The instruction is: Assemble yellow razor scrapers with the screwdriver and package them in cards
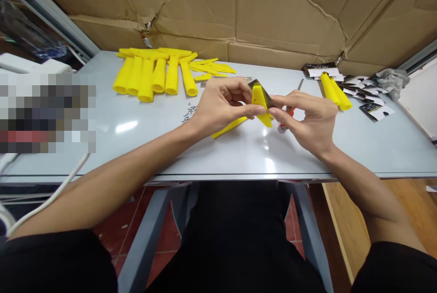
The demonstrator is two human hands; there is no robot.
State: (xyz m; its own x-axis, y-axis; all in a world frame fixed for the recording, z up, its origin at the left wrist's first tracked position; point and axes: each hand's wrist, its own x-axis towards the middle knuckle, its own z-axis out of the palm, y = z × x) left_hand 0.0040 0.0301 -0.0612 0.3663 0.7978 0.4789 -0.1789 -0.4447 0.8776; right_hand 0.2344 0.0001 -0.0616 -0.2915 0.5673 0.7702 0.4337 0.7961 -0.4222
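Both hands meet above the middle of the table around a flat yellow plastic piece (259,99) with a dark thin blade (268,98) against it. My left hand (223,104) pinches the left side between thumb and fingers. On the other side, my right hand (307,117) grips the blade and the edge of the yellow piece, fingers closed. Beneath my left hand another yellow part (229,128) lies partly hidden on the table. A screwdriver (300,84) with a red and clear handle is partly covered by my right hand. Small screws (190,113) lie loose beside my left wrist.
Several yellow T-shaped scraper handles (146,79) lie at the back left, with flat yellow pieces (213,66) beside them. Yellow tubes (334,92), printed cards (375,110) and a grey cloth (392,82) sit at right. Cardboard (266,19) lines the back; a white cable (64,181) hangs left.
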